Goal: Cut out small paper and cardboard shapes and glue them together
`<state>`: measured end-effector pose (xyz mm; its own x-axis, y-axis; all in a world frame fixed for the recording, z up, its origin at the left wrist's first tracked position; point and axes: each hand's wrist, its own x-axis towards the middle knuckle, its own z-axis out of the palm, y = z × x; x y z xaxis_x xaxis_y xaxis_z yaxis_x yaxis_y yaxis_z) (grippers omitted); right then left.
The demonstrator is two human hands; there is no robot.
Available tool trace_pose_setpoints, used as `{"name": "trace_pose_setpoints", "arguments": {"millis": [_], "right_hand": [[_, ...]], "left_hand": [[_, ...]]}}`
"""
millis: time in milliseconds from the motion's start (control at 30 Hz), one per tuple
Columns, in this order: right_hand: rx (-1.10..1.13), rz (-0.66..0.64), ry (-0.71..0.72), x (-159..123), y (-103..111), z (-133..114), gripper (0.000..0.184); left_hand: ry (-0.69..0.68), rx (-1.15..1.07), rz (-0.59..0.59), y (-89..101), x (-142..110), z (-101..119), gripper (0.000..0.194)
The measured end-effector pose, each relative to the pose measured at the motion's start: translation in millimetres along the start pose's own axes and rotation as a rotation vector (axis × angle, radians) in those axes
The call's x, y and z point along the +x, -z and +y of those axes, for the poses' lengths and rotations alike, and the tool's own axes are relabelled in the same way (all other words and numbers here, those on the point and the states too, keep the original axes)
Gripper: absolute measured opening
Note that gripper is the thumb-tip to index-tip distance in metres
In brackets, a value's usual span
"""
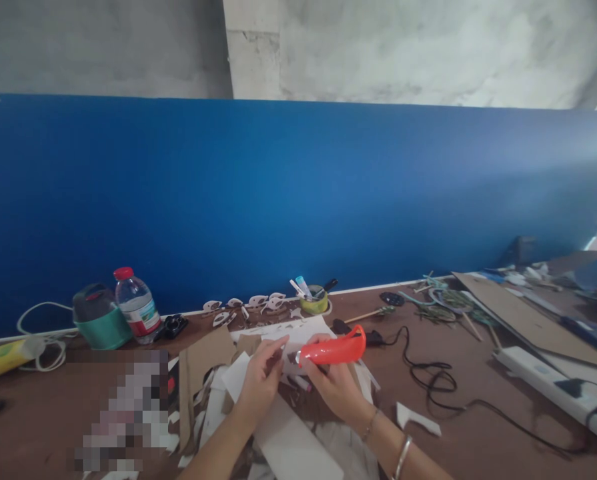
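My right hand is closed around orange-red-handled scissors, their short visible metal part pointing left toward my other hand. My left hand has its fingers curled together at the edge of a piece of white card, seemingly pinching it; the exact grip is partly hidden. Below both hands lies a long white card strip on a heap of paper scraps. A marker pen lies between the hands.
Along the blue partition stand a red-capped bottle, a teal container, white leaf-shaped cutouts and a yellow-green pen holder. Rightward are a black cable, a white power strip and a cardboard sheet.
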<state>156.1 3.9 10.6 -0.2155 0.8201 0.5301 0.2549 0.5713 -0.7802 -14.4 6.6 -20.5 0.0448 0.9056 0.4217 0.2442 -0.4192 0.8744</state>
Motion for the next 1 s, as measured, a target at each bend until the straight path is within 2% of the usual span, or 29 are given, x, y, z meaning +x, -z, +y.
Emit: {"name": "trace_pose_setpoints", "arguments": {"millis": [267,700,1000], "right_hand": [[0.031,0.05,-0.002,-0.9,-0.9,8.6,0.009],[0.039,0.088,-0.052,1.8,-1.3,7.0,0.007],[0.114,0.185,-0.086,3.5,-5.8,15.8,0.009]], "left_hand": [[0.017,0.007,0.001,-0.6,-0.7,-0.2,0.035],[0.024,-0.013,-0.003,-0.9,-1.2,-2.9,0.036],[0.056,-0.018,0.024,-0.4,-1.4,-4.8,0.035]]}}
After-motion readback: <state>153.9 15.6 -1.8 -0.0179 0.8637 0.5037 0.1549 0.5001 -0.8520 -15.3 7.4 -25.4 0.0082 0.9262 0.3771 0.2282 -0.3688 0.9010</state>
